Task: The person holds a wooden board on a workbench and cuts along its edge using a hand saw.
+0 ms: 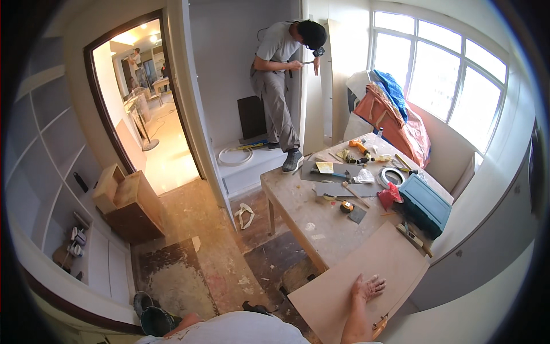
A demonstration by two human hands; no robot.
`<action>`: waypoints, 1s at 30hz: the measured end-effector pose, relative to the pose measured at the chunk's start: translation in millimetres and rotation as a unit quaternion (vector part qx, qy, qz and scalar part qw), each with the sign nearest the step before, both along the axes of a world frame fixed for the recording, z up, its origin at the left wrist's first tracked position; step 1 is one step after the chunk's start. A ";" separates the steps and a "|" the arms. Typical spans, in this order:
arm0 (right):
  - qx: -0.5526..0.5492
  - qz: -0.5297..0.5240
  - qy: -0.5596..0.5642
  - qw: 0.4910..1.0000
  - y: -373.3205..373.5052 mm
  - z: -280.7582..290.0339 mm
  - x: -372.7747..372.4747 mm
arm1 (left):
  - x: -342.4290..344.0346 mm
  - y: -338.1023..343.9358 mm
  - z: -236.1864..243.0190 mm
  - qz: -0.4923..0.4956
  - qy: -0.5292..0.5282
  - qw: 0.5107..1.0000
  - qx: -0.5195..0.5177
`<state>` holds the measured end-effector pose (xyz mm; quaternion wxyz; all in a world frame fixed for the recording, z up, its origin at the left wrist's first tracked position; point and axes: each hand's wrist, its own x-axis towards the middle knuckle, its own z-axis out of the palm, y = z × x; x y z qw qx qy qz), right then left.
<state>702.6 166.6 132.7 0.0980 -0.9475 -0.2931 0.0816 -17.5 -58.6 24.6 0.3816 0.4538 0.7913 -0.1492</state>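
Observation:
My right hand (368, 288) lies flat with fingers spread on a pale wooden board (329, 292), which rests over the near end of the work table (286, 198). Close to my right forearm, at the board's near edge, is a small wooden-coloured piece (379, 327) that I cannot make out. Of my left arm only a bit of skin shows at the lower edge, beside a dark bucket (157, 321); the hand itself is out of sight. Beyond the board's far corner lies a hand plane (411, 234).
Tools crowd the table: an orange drill (360, 147), tape measure (346, 207), white roll (391, 176) and teal toolbox (425, 203). A co-worker (281, 69) stands in the alcove, one foot on the table corner. A wooden cabinet (134, 203) stands left, near the doorway.

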 end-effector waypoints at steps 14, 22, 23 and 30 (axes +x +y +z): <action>-0.013 -0.002 -0.012 1.000 0.1 5.1 1.6 | 11.6 1.2 6.8 0.021 0.004 1.000 0.001; -0.013 0.003 0.001 1.000 0.0 15.9 -4.4 | 10.0 -7.0 0.5 0.030 0.008 0.999 0.024; -0.019 0.001 0.001 1.000 -0.6 16.1 -4.1 | 13.9 -6.1 3.1 0.044 0.015 0.999 0.025; -0.022 0.001 -0.004 1.000 -0.6 7.8 0.5 | 13.9 -3.6 2.8 0.034 0.025 0.999 0.013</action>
